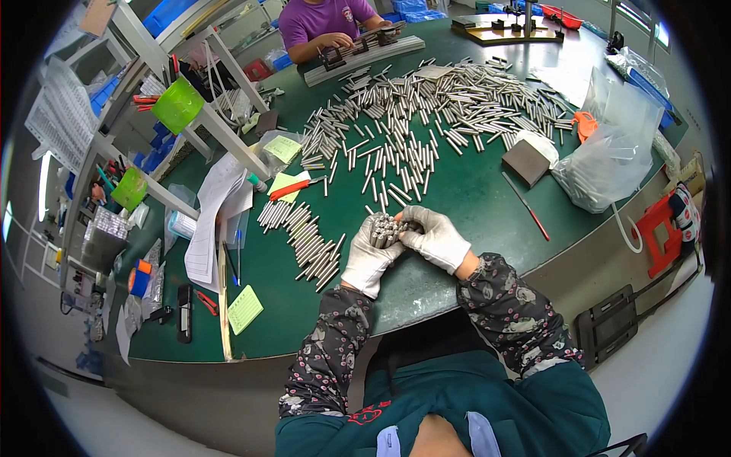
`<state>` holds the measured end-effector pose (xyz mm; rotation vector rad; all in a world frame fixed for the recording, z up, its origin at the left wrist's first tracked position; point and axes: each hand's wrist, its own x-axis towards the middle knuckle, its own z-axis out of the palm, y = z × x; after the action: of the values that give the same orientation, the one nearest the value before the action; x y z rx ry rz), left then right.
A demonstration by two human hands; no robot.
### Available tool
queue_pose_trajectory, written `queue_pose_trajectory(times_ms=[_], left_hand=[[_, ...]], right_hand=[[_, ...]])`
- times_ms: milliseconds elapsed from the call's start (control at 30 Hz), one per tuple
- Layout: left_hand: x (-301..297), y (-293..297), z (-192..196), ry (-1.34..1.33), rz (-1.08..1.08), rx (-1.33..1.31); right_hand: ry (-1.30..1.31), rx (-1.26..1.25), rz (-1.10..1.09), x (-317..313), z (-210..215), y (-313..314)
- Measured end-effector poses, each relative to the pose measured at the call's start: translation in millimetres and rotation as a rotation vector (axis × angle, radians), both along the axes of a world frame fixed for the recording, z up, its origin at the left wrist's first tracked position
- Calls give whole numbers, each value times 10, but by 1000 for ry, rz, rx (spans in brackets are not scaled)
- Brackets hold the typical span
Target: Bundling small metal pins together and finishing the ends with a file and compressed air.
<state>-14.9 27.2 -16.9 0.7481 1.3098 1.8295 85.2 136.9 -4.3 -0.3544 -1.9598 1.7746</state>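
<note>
The left hand (368, 257), in a white glove, is curled around one side of a bundle of short metal rods (386, 231), fingers partly closed. The right hand (435, 239), gloved alike, closes on the other side with thumb and fingers, so the bundle sits between both, rod ends facing up, above the near part of the green counter (472, 186). Left of the hands, a smaller group of loose rods (308, 240) lies in slanting rows; beyond its left side are a yellow notepad (245, 309) and red-handled pliers (205, 302). To the right, a thin red-handled tool (527, 207) lies near a brown block (525, 162). Farther off spreads a large heap of similar rods (464, 103). At the far edge, a co-worker in purple (316, 23) has both hands at a long metal fixture (369, 57).
</note>
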Motion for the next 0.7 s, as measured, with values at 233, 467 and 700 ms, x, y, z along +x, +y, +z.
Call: queue_pose_trajectory(times_ms=[233,467,700], left_hand=[[-3,7,5,9,-3,16],[29,-9,14,21,3,47],[26,-5,29,8,-22,29]], right_hand=[[-12,-17,-9,-13,-31,14],[29,112,-26,50,121,-36],[260,758,-223,31,340,24]])
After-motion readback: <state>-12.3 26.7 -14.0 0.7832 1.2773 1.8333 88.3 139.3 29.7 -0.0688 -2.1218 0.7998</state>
